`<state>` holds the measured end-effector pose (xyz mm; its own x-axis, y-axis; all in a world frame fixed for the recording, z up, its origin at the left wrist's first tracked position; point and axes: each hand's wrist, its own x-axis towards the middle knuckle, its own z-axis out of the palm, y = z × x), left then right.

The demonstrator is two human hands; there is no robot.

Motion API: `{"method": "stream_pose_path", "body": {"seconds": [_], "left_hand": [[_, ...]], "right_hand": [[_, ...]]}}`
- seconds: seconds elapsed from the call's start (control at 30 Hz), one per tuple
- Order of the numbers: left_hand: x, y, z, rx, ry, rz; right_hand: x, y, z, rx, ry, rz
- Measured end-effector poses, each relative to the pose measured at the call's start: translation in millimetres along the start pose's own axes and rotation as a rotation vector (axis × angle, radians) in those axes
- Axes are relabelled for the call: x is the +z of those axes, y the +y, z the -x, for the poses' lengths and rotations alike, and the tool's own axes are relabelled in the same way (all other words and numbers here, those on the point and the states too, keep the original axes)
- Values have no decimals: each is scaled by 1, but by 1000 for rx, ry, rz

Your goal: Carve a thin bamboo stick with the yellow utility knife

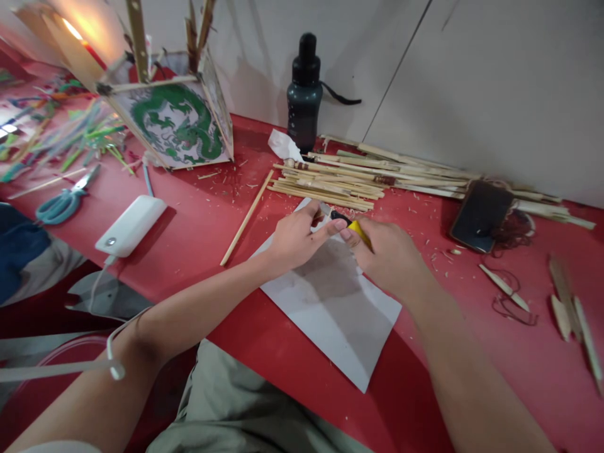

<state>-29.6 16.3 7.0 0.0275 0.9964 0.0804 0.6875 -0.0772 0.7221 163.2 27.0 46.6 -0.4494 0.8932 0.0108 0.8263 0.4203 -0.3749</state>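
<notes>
My right hand is wrapped round a yellow and black utility knife, whose blade points toward my left hand. My left hand is closed just beyond the blade, its thumb reaching to the black front of the knife. Whatever its fingers grip is mostly hidden; only a small brownish patch shows between thumb and forefinger. Both hands are over a white sheet lying askew on the red table. Beyond them lies a bundle of thin bamboo sticks, and a single stick rests left of the sheet.
A dark bottle stands by the wall. Left are a lantern frame with a green dragon panel, a white power bank and blue-handled scissors. To the right lie a phone and several carved pieces. A candle burns at far left.
</notes>
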Motion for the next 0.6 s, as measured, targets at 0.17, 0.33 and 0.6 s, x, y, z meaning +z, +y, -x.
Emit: {"method": "stream_pose_path", "body": {"seconds": [0.17,0.33,0.6], "left_hand": [[1,-1,-1,-38,-21,105],[2,-4,-3,-22,-43,156],[3,-5,0,112,25,116]], "right_hand": [[3,3,-2,1,5,15],[9,10,-3,-4,-11,-20],[12,14,-4,0,-48,-66]]}}
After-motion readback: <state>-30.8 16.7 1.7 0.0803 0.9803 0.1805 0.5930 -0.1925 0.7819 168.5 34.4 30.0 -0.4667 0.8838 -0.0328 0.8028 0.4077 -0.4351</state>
